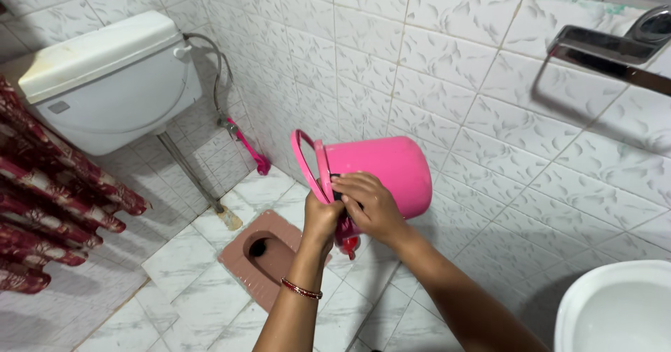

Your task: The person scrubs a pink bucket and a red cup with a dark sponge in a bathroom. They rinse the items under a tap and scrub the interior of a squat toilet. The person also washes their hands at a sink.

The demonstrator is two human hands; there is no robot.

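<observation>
Head view of a tiled washroom, read from left to right. At far left, a red patterned cloth [49, 198] hangs beside a white cistern [112, 79] mounted on the wall; below it lies a brown squat pan [262, 254] set in the marble-look floor [189, 289], with a pink spray handle [251, 153] hanging by the hose. At centre, a pink plastic bucket [381, 170] is held in the air, tipped on its side with its mouth toward the cistern and its bail handle [304, 163] swung out. The left hand [321, 219], wearing a red bangle [301, 288], is closed around the rim; the right hand [370, 205] has its fingers curled over the same rim, partly covering a small red object [347, 242] that cannot be identified. Judged from its thin moulded wall, the bucket is light, stiff and smooth, probably slippery if wet; rim and handle give the surest hold. At right, a metal towel bar [608, 51] and a white basin [615, 310].
</observation>
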